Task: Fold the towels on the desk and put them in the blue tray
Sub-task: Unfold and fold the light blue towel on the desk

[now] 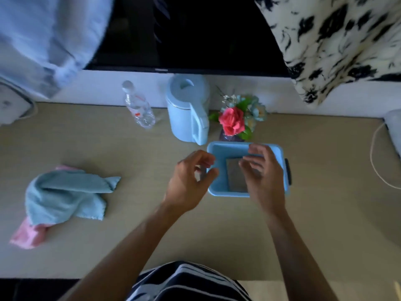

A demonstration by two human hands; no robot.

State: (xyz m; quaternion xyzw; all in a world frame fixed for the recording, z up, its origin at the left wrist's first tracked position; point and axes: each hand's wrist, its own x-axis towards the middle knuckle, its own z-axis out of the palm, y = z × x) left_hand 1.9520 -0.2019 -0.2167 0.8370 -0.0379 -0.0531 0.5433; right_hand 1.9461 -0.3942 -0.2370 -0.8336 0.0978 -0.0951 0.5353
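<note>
Our left hand (191, 181) hangs loosely curled at the blue tray (225, 148) rim; our right hand (263, 177), fingers spread, hovers over a folded grey towel (235, 177) inside. Blue towel (65, 192) and pink towel (28, 234) lie crumpled far left.

Blue tray (227, 146) holding my grey folded towel (235, 177); teal towel (63, 194) over pink towel (28, 234); beige tabletop (108, 235); pale blue kettle (186, 111); pink rose (232, 122); my navy-and-white striped clothing (186, 281).
</note>
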